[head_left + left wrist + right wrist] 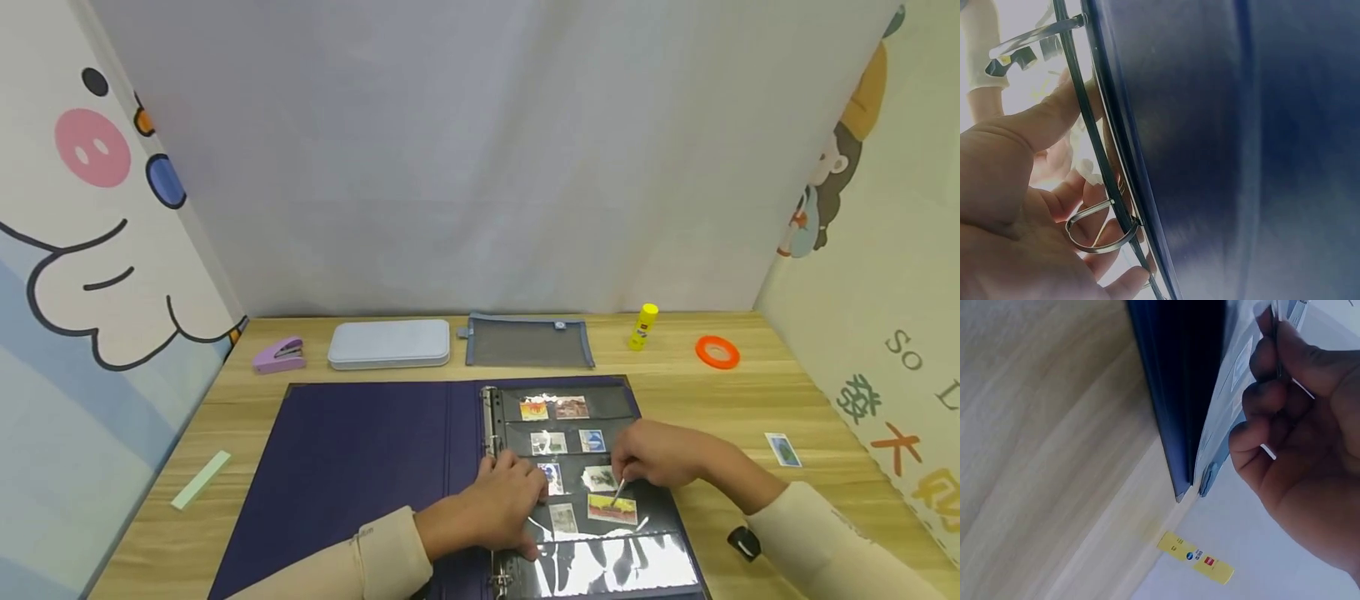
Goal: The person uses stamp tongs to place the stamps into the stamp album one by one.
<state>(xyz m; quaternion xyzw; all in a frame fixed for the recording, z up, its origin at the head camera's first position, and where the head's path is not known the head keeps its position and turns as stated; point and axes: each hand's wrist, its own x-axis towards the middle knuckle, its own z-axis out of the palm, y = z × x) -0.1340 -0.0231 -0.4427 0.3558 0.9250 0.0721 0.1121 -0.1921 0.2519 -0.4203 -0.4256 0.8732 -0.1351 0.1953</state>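
A navy ring-binder stamp album point(360, 458) lies spread on the table, a black page point(652, 521) with clear pockets on its right side. Several stamps sit in the pocket rows. My right hand point(663, 452) pinches slim metal tweezers point(619, 490), whose tip is over a yellow-and-red stamp point(613, 510) in the fourth row; whether the tip grips it is unclear. On the page's left part, beside the metal rings point(491, 417), rests my left hand point(502, 500) with its fingers loosely bent. Rings also cross in front of the left hand point(1029, 162) in the left wrist view.
Behind the album are a purple stapler point(281, 356), a pale pencil case point(390, 343), a mesh pouch point(528, 342), a yellow glue stick point(643, 327) and orange tape point(717, 352). A loose stamp point(783, 450) and black object point(744, 543) lie right; a pale green strip point(201, 480) left.
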